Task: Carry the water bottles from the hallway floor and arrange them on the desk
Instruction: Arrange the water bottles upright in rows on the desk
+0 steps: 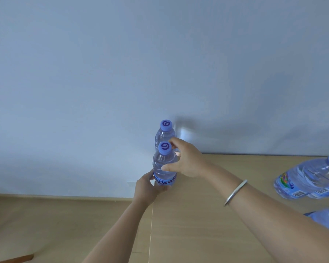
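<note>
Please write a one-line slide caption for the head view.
Both hands, left and right, hold the near bottle at the desk corner, another bottle behind.

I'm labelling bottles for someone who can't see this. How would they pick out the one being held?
Find the desk's left edge by the wall. Two upright bottles stand there in line; it is the near bottle, gripped by both the left hand and right hand. The far bottle is untouched.

Readable marks: cap logos, part of one label, barcodes.
Swirl mark like a "6" on the cap of the near bottle (164, 164), just beside the right hand (186, 160); same on the far bottle (165, 132) behind it. Near bottle's blue label is cut off above the left hand (148, 188), unreadable. Bottles at right (310, 179), well apart from the right hand, show barcodes; digits too small.
</note>
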A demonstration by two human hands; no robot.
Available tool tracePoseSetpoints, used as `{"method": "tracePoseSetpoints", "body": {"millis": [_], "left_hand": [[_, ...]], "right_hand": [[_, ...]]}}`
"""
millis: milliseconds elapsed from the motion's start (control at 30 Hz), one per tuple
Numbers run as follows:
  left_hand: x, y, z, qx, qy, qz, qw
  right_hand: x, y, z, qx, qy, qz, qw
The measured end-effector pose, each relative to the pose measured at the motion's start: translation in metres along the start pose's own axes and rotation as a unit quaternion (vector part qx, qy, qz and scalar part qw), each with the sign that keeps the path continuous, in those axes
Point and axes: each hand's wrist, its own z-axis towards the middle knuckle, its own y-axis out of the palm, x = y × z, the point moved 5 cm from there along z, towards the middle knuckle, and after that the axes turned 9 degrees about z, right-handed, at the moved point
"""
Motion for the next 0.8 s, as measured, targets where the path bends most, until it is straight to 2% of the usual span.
{"method": "tracePoseSetpoints", "body": {"millis": [433,600,700,800], "left_hand": [[0.003,0.003,-0.021,0.007,-0.033,0.043,0.999],[0.001,0.015,-0.057,0.065,-0.08,0.044,0.994],[0.014,0.034,-0.076,0.074,-0.062,0.032,0.995],[0.037,0.059,-0.09,0.036,-0.022,0.033,0.999]], "right_hand": [[-0.004,-0.002,-0.03,0.037,0.007,-0.009,0.999],[0.004,-0.028,-0.063,0.079,0.02,-0.02,0.996],[0.011,-0.048,-0.085,0.108,0.046,-0.021,0.993],[0.014,-0.069,-0.111,0.14,0.054,-0.018,0.989]]}}
